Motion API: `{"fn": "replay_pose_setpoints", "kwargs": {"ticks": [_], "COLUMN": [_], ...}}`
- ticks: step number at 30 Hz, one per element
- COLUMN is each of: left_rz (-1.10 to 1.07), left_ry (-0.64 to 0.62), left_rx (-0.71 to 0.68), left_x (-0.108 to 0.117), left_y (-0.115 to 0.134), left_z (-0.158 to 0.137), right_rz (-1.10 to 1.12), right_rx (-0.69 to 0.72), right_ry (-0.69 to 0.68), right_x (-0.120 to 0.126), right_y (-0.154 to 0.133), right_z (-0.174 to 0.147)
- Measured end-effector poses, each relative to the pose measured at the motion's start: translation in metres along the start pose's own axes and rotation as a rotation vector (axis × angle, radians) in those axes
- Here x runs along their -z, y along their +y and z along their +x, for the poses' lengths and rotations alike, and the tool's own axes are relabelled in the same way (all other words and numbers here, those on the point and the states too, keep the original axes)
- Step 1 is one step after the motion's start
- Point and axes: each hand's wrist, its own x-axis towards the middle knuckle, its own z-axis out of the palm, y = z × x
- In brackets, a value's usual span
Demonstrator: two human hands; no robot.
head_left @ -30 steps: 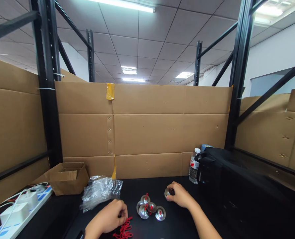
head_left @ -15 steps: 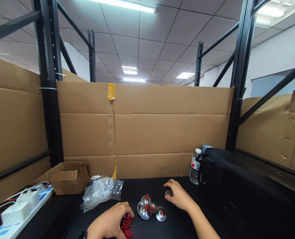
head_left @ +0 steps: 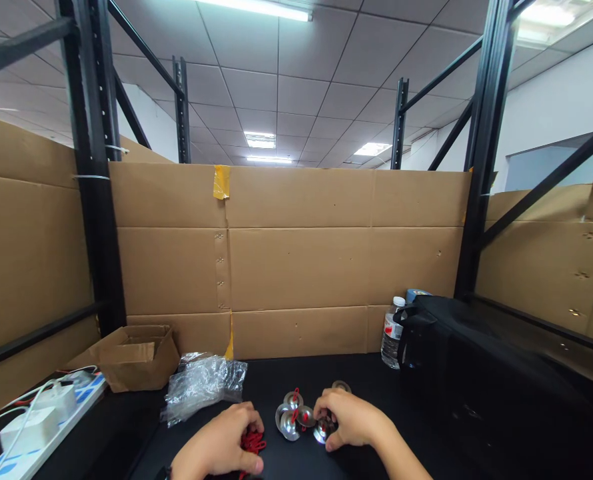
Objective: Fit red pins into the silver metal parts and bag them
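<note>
My left hand (head_left: 221, 440) is curled over a bundle of red cord (head_left: 253, 441) on the black tabletop, its fingers closed on the strands. Just right of it lies a cluster of small shiny finger cymbals (head_left: 288, 427), domed metal discs with bits of red cord at their centres. My right hand (head_left: 349, 417) has its thumb and fingers around the edge of the rightmost finger cymbal (head_left: 321, 432), partly covering it. Behind that hand, apart from the cluster, another finger cymbal (head_left: 342, 385) shows only its upper part.
Crumpled clear plastic (head_left: 206, 388) and an open cardboard box (head_left: 139, 367) lie at the left, near a white power strip (head_left: 51, 433). A water bottle (head_left: 391, 333) and a large black bag (head_left: 476, 387) stand at the right. A cardboard wall (head_left: 296, 267) closes the back.
My right hand has moved from the far finger cymbal toward me and left, onto the one at the cluster's right edge. My left hand has shifted slightly over the red cord.
</note>
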Motion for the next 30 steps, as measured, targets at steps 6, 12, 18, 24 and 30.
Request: {"fn": "replay_pose_setpoints", "kwargs": {"ticks": [6,12,18,24,30], "left_rz": [0.005,-0.012,-0.017,-0.084,-0.268], "left_ry": [-0.038,-0.038,-0.040,0.145,0.395], "left_rx": [0.012,0.018,0.019,-0.125,-0.291], "left_x": [-0.002,-0.002,0.002,0.008,-0.005], "left_y": [-0.010,-0.009,-0.006,0.016,0.053], "left_z": [0.004,0.004,0.002,-0.001,0.009], "right_rz": [-0.016,-0.031,-0.061,0.240,0.939], "right_rx": [-0.016,0.010,-0.025,0.065,0.200], "right_ry": [0.013,0.072,0.120,0.356,0.358], "right_x": [-0.009,-0.006,0.007,0.013,-0.018], "right_y": [0.004,-0.001,-0.003,-0.003,-0.044], "right_z": [0.008,0.006,-0.005,0.000,0.017]}}
